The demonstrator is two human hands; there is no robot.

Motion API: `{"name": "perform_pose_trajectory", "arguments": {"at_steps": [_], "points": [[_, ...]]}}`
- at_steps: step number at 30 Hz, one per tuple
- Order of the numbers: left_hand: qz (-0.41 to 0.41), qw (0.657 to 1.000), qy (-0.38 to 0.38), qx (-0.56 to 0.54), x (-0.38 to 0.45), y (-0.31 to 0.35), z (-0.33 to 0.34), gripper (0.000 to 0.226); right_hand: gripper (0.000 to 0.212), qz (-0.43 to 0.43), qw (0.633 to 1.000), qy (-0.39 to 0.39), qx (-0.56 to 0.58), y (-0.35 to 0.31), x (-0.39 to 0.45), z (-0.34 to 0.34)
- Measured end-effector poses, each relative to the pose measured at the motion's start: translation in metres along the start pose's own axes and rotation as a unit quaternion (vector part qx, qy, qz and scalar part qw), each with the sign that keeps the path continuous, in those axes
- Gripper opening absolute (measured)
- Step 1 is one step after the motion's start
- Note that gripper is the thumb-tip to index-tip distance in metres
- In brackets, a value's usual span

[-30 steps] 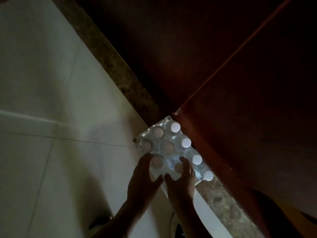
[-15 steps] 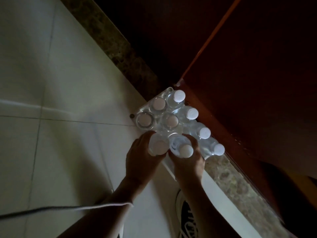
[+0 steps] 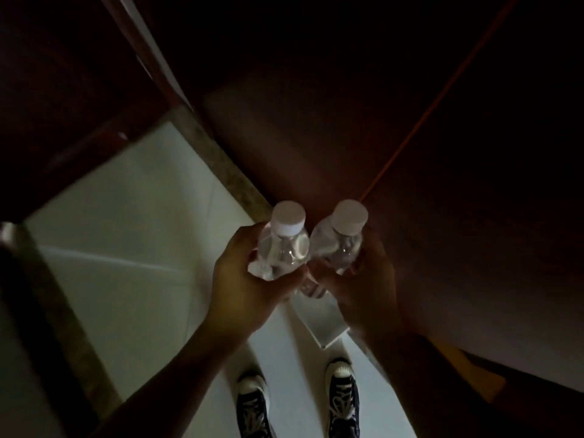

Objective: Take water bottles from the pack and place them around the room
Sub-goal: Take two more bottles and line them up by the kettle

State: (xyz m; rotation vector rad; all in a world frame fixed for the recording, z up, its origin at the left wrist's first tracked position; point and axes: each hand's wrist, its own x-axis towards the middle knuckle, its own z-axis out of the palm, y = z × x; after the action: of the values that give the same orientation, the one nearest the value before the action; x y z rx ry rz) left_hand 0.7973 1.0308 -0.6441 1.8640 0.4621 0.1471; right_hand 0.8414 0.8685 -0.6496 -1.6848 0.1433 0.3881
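I hold two clear water bottles with white caps upright, side by side, above the floor. My left hand (image 3: 243, 279) grips the left bottle (image 3: 282, 245) around its body. My right hand (image 3: 363, 279) grips the right bottle (image 3: 339, 245) the same way. The two bottles almost touch at the shoulders. Some crinkled clear plastic shows under the left bottle, by my left fingers. The pack itself is hidden behind my hands and the bottles; only a pale corner (image 3: 322, 327) shows below my right hand.
The room is dim. A dark wooden cabinet (image 3: 410, 121) fills the upper right, with a speckled stone skirting (image 3: 221, 165) along its foot. Pale floor tiles (image 3: 126, 232) lie to the left. My two dark sneakers (image 3: 343, 396) stand below.
Both hands have lifted a bottle each out of the pack and raised them toward the camera. The view has risen and tilted, so my shoes now show and the pack is covered.
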Motion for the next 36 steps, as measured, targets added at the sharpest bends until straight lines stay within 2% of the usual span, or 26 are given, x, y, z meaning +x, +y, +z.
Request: {"name": "perform_pose_trajectory", "arguments": {"at_steps": [4, 8, 12, 15, 20, 27, 32, 36], "points": [[0.023, 0.999, 0.015, -0.042, -0.014, 0.159, -0.055, 0.054, 0.047, -0.076, 0.995, -0.038, 0.057, -0.163, -0.047, -0.01], [0.091, 0.993, 0.04, -0.058, -0.038, 0.295, -0.108, 0.048, 0.054, -0.138, 0.979, -0.057, 0.14, -0.303, -0.109, -0.013], [0.172, 0.979, 0.068, -0.086, -0.059, 0.392, -0.152, 0.041, 0.056, -0.254, 0.957, -0.052, 0.127, -0.402, -0.154, -0.016], [0.203, 0.967, 0.055, -0.144, -0.072, 0.44, -0.175, 0.037, 0.053, -0.285, 0.95, -0.06, 0.109, -0.449, -0.172, -0.015], [0.23, 0.95, -0.032, -0.209, -0.079, 0.473, -0.189, 0.031, 0.045, -0.312, 0.944, 0.02, 0.103, -0.472, -0.201, -0.017], [0.233, 0.917, -0.223, -0.236, -0.124, 0.492, -0.133, 0.032, 0.048, -0.329, 0.912, 0.224, 0.094, -0.446, -0.287, -0.082], [0.245, 0.858, -0.372, -0.255, -0.228, 0.524, -0.056, 0.029, 0.047, -0.321, 0.865, 0.384, 0.045, -0.412, -0.414, -0.168], [0.237, 0.781, -0.515, -0.261, -0.353, 0.542, 0.009, 0.032, 0.042, -0.322, 0.79, 0.52, 0.049, -0.372, -0.545, -0.23]]}}
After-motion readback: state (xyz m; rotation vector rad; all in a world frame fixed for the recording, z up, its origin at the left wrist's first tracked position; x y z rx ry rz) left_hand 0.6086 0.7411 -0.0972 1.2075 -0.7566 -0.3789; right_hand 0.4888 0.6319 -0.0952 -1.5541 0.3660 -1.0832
